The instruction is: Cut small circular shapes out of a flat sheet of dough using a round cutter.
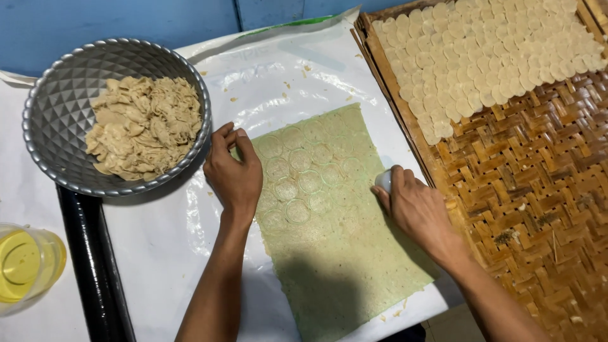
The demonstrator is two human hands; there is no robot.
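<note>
A thin pale green dough sheet [342, 253] lies on a clear plastic sheet [171, 240]. Several round cuts are pressed into its upper part. My left hand [233, 171] rests with curled fingers on the sheet's upper left edge and holds nothing. My right hand [415, 206] is at the sheet's right edge, closed around a small white round cutter [383, 180] pressed on the dough.
A silver faceted bowl [57, 114] with beige dough scraps stands at the upper left. A woven bamboo tray [538, 190] at the right carries several rows of pale dough discs [494, 57]. A cup of yellow oil [25, 263] sits at the left edge, beside a black roller [95, 272].
</note>
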